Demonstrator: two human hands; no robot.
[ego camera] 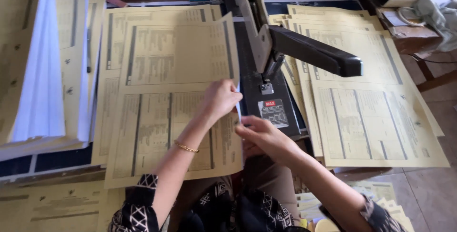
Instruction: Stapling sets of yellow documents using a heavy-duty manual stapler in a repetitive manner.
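The person is sitting at a table (62, 158) covered in yellow printed sheets. The left hand (220, 99) is resting on the right edge of a folded yellow sheet set (171, 98), fingers curled down and pinching that edge, right beside the base of a big black long-arm stapler (304, 53). The right hand (259, 134) is lying just below it, fingers bent and gripping the same edge lower down, touching the stapler's base near its front corner. The 2 hands are sitting close together, nearly touching. A thin gold bracelet (185, 147) is showing on the left wrist, and dark patterned sleeves (140, 208) are covering both upper arms.

The stapler's arm is standing raised, angling off to the right above a fanned spread of yellow sheets (366, 103). To the far left a thick stack of white and yellow paper (43, 79) is sitting on the table. More yellow sheets are lying lower down, at the bottom left (52, 208) and by the person's right knee (381, 196). A grey cloth (435, 13) is lying on a wooden surface at the upper right.
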